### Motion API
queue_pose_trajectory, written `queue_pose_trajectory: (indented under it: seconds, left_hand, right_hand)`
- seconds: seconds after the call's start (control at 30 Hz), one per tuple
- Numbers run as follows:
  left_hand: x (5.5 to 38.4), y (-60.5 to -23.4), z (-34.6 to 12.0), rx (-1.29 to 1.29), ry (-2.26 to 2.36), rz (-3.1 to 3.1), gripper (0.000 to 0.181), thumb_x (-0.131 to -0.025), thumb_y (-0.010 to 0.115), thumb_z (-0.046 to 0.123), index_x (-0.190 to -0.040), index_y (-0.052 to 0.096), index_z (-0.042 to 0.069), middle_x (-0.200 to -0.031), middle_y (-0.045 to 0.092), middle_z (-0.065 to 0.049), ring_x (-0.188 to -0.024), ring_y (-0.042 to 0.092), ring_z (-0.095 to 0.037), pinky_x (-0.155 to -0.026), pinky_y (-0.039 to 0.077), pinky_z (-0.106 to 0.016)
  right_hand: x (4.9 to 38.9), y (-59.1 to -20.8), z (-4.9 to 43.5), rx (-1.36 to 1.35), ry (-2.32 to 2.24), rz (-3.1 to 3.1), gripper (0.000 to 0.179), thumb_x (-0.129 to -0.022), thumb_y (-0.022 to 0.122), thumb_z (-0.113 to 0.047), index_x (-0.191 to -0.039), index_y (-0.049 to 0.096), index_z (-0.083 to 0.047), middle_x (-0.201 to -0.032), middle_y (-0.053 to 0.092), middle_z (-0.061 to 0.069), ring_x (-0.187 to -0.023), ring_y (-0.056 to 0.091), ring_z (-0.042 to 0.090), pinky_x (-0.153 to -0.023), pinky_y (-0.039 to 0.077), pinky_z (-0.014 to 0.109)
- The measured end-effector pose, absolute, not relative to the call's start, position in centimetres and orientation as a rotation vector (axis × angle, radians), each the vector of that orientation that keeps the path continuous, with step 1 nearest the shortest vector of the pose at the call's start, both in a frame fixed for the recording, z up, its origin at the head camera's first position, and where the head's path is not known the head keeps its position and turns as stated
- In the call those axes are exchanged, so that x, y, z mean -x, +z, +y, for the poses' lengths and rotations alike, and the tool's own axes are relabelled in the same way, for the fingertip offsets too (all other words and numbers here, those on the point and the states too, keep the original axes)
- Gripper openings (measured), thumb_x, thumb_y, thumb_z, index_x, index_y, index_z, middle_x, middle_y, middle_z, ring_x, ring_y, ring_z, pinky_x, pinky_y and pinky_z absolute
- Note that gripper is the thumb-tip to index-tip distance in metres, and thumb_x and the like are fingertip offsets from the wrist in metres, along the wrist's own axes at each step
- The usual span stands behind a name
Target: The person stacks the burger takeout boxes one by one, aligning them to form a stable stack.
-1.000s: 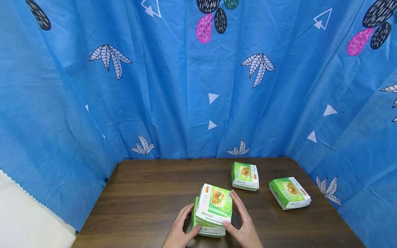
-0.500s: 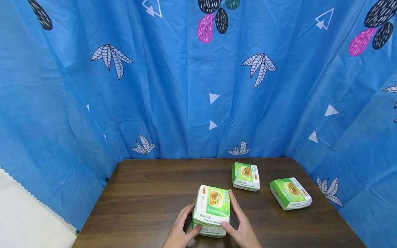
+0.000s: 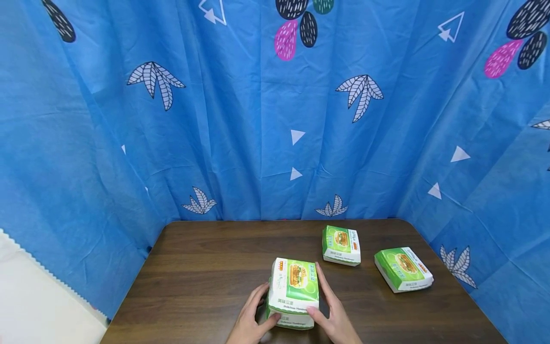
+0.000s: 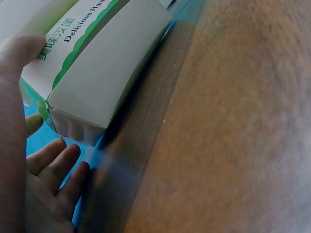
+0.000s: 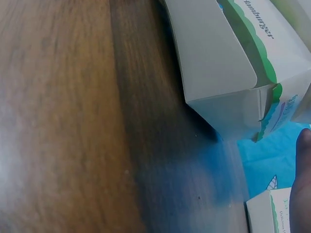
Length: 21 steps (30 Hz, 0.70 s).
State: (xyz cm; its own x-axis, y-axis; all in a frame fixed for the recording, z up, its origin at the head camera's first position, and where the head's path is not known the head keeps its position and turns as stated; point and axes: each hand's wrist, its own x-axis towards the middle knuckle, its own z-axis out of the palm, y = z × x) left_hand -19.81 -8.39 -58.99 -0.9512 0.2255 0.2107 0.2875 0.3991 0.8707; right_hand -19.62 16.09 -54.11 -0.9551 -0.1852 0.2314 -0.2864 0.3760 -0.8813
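Observation:
Two green-and-white paper hamburger boxes are stacked near the table's front. The upper hamburger box (image 3: 294, 282), with a burger picture on its lid, sits squarely over the lower hamburger box (image 3: 294, 321), hiding most of it. My left hand (image 3: 251, 315) holds the lower box at its left side, thumb on the front face. In the left wrist view, its other fingers (image 4: 60, 162) spread beside the box corner. On the opposite side, my right hand (image 3: 335, 313) grips the upper box, thumb at the front lower corner and fingers along the right side.
Behind and to the right lies another hamburger box (image 3: 341, 244). A further one (image 3: 404, 270) lies near the right edge of the dark wooden table (image 3: 206, 267). A blue patterned curtain (image 3: 232, 119) hangs round the back and sides.
The upper box has shifted slightly left and turned from a skewed position into line with the lower box. My right hand moved left with it; the left hand stayed nearly still.

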Motion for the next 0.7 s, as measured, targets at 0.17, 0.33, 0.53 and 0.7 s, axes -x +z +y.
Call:
queue_pose_trajectory:
  seconds: [0.17,0.33,0.53,0.7]
  left_hand:
    - [19.80,-59.08,-8.41,0.495,-1.598,-2.557,0.068,-0.088,0.065,0.048,-0.147,0.036,0.028,-0.147,0.041,-0.002,-0.129,0.045,-0.019,-0.098,0.047,-0.030]
    - [19.78,-59.17,-8.40,0.518,-1.567,-2.520,0.067,-0.088,0.067,0.046,-0.145,0.038,0.028,-0.145,0.043,0.001,-0.127,0.046,-0.014,-0.097,0.047,-0.030]
    - [19.81,-59.32,-8.34,0.514,-1.569,-2.503,0.067,-0.086,0.069,0.044,-0.144,0.040,0.026,-0.144,0.043,0.001,-0.126,0.047,-0.013,-0.096,0.048,-0.030]
    - [19.84,-59.30,-8.32,0.531,-1.546,-2.494,0.069,-0.086,0.070,0.044,-0.145,0.040,0.026,-0.143,0.044,0.000,-0.126,0.048,-0.013,-0.096,0.049,-0.031]
  right_hand:
    - [19.76,-54.43,16.53,-0.607,1.659,-2.453,0.081,-0.093,0.059,-0.019,-0.156,0.008,-0.025,-0.163,0.008,0.003,-0.146,0.012,0.003,-0.109,0.017,0.010]
    - [19.97,-54.63,16.74,-0.696,1.667,-2.422,0.081,-0.094,0.057,-0.016,-0.156,0.005,-0.022,-0.163,0.005,0.004,-0.145,0.009,0.000,-0.108,0.017,0.009]
    - [20.11,-54.82,16.79,-0.815,1.715,-2.317,0.077,-0.095,0.049,-0.007,-0.156,0.003,-0.014,-0.163,0.002,0.007,-0.147,0.006,0.002,-0.109,0.016,0.007]
    - [20.07,-54.64,16.89,-0.863,1.716,-2.276,0.073,-0.095,0.044,-0.004,-0.156,0.003,-0.011,-0.163,0.002,0.009,-0.148,0.007,0.004,-0.109,0.015,0.006]
